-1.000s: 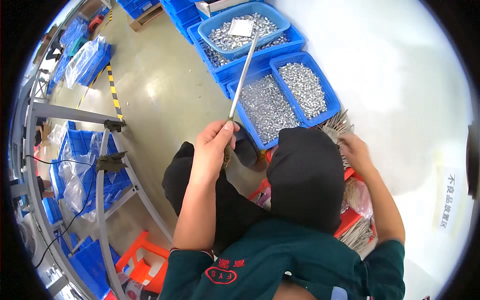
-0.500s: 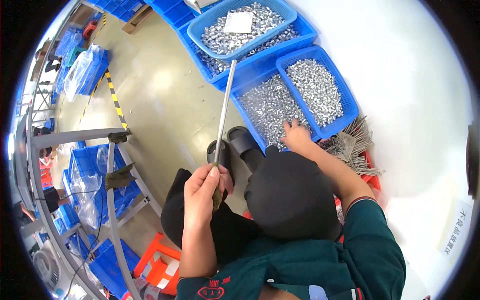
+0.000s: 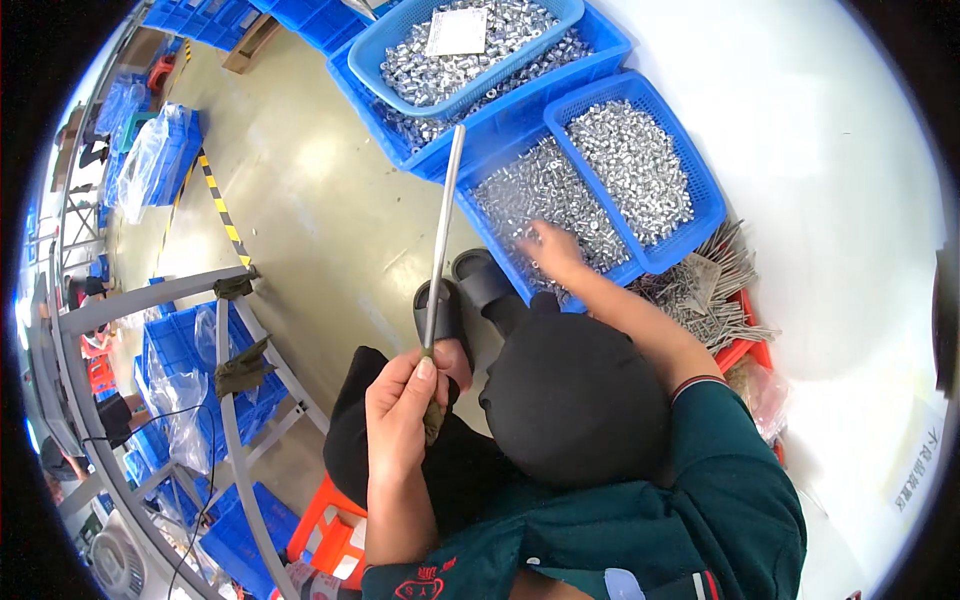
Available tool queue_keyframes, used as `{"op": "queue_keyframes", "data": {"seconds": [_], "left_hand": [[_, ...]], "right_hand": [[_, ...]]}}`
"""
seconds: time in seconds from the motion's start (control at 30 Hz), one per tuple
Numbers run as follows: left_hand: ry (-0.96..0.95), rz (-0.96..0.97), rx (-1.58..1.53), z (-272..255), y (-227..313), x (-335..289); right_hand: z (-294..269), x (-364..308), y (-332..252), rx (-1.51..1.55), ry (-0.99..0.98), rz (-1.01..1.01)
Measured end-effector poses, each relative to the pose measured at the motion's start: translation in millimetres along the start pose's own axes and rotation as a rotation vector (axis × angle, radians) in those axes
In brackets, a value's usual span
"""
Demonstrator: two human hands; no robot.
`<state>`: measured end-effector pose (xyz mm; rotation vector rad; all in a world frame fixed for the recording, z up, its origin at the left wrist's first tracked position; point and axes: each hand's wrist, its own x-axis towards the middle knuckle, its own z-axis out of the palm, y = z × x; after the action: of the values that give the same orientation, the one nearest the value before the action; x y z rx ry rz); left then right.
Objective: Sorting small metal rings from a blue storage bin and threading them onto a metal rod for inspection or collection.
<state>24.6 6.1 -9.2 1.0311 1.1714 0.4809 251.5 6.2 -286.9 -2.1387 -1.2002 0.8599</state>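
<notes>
My left hand (image 3: 398, 400) is closed round the lower end of a long, thin metal rod (image 3: 442, 235), where olive cloth (image 3: 434, 420) is wrapped. The rod points up and away from me, its far tip near the blue bins. Over a blue bin (image 3: 510, 275) of small silvery metal sleeves (image 3: 550, 190), my right hand (image 3: 556, 252) hangs low at the near left part of the heap. Motion smears its fingers, so whether they hold a sleeve cannot be seen. Right of it, a blue basket (image 3: 655, 262) holds more such sleeves.
Beyond stands a light blue basket (image 3: 365, 60) of metal parts with a paper label (image 3: 457, 32), resting in a larger bin. A red crate (image 3: 750, 350) of metal rods sits at right. A grey metal frame (image 3: 160, 292) and blue crates (image 3: 190, 340) stand at left.
My right hand has moved left and slightly up across the heap of sleeves. The left hand still grips the rod, with little movement. The view has shifted slightly.
</notes>
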Motion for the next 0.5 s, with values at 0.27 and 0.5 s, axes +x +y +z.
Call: {"op": "queue_keyframes", "data": {"seconds": [0.27,0.5], "left_hand": [[0.004,-0.002,-0.009,5.7,2.2,1.5],[-0.02,0.0,-0.048,7.5,5.3,-1.5]], "right_hand": [[-39.8,20.5,27.2,1.483,-0.432,0.702],[-49.5,10.1,-5.1,1.962,-0.358,0.748]]}}
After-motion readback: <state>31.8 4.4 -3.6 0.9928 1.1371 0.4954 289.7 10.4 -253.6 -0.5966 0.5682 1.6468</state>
